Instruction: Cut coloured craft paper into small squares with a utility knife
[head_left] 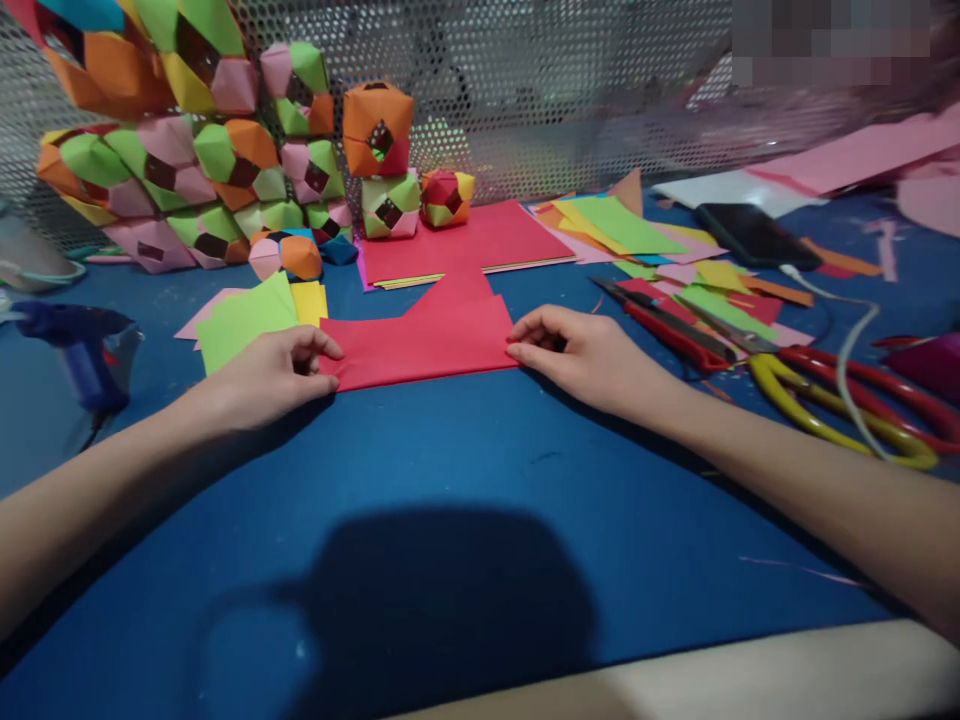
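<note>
A folded sheet of red paper (420, 350) lies on the blue table between my two hands, its folded edge toward me. At its left end, my left hand (274, 370) pinches the corner between thumb and fingers. The right end is gripped the same way by my right hand (574, 355). Behind it, a stack of red sheets (480, 240) rests on other colored sheets. Green paper squares (247, 320) lie just beyond my left hand.
Colorful folded-paper balls (240, 165) are stacked against a perforated metal panel (525, 110). A blue glue gun (79, 350) stands at left. To the right are scissors with yellow and red handles (847, 400), paper scraps (705, 280), a phone (757, 237) and its white cable (847, 355).
</note>
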